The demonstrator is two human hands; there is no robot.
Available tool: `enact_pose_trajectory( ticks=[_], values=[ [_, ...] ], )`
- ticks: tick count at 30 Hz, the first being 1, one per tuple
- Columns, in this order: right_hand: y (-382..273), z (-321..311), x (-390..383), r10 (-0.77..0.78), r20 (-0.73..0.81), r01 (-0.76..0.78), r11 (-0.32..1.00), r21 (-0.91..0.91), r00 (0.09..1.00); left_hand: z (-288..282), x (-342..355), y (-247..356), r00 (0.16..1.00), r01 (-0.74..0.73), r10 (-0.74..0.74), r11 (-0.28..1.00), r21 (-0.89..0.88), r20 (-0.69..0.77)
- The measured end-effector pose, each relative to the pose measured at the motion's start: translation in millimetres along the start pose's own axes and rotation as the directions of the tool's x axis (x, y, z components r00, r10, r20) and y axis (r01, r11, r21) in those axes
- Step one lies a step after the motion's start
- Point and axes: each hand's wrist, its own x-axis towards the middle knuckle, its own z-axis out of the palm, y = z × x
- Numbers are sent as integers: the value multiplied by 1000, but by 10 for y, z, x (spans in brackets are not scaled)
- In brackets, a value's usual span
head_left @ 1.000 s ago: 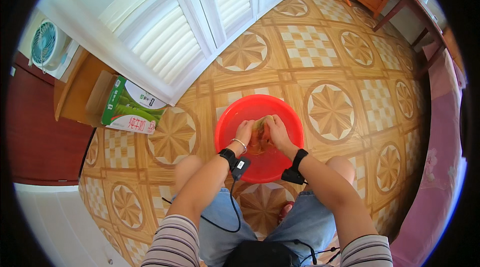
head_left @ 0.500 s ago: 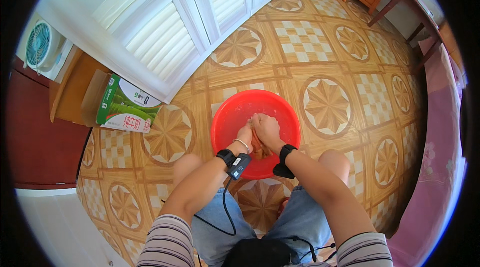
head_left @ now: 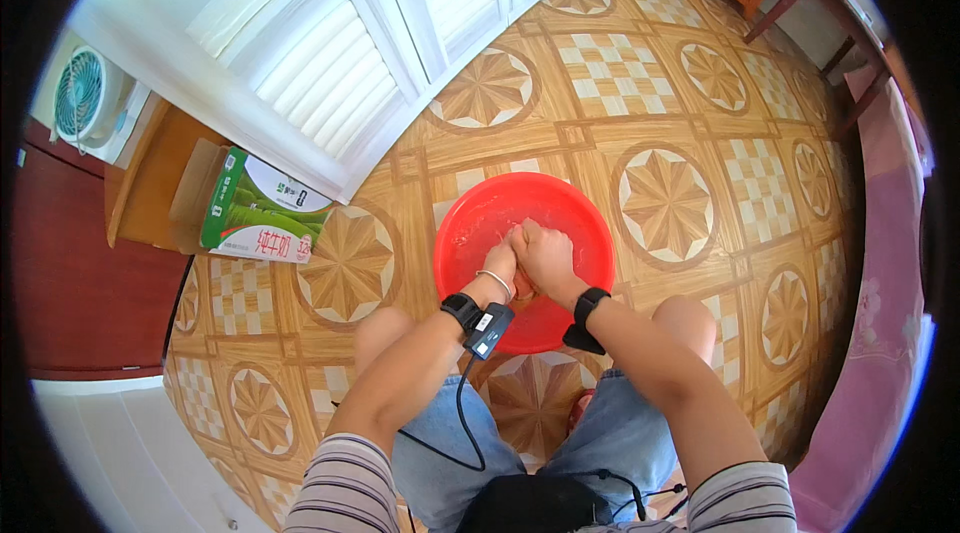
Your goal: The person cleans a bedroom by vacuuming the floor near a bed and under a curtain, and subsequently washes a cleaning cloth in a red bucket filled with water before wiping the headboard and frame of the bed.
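Observation:
A red plastic basin point(head_left: 459, 299) stands on the floor between my knees, with what looks like some water in it. Inside it, my left hand point(head_left: 500, 261) and my right hand point(head_left: 545, 255) are pressed together, closed around an orange-brown cloth point(head_left: 523, 287). Only a small part of the cloth shows below my hands; my fingers hide the rest. The left wrist wears a pale bracelet and a black strap with a small box and cable; a black strap circles the right wrist too.
An open milk carton box point(head_left: 262, 211) sits left of the basin, beside a wooden stand point(head_left: 150, 195) with a teal fan point(head_left: 86, 93) above. White louvered doors point(head_left: 330, 73) run along the far left. A pink cloth-covered bed point(head_left: 868, 333) lines the right side.
My hands have closed tighter together over the cloth, and less of it shows below them. The whole view has shifted slightly, with the basin a little further right.

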Motion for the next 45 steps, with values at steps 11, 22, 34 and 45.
enact_pose_trajectory(
  ticks=[11, 22, 34, 45],
  values=[
    [409, 231, 140, 394, 203, -434, 689, 581, 896, 22, -243, 305, 993, 60, -56, 997, 39, -101],
    [-274, -85, -186, -113, 10, 108, 970, 217, 994, -118, -164, 295, 990, 15, -17, 1000, 19, 142],
    [22, 225, -159, 45, 25, -46, 999, 16, 999, -87, 43, 101, 976, -107, 159, 945, 308, -150],
    [901, 282, -20, 190, 231, -238, 950, 200, 954, 75, -220, 225, 989, -80, 123, 916, 394, -86]
  ],
)
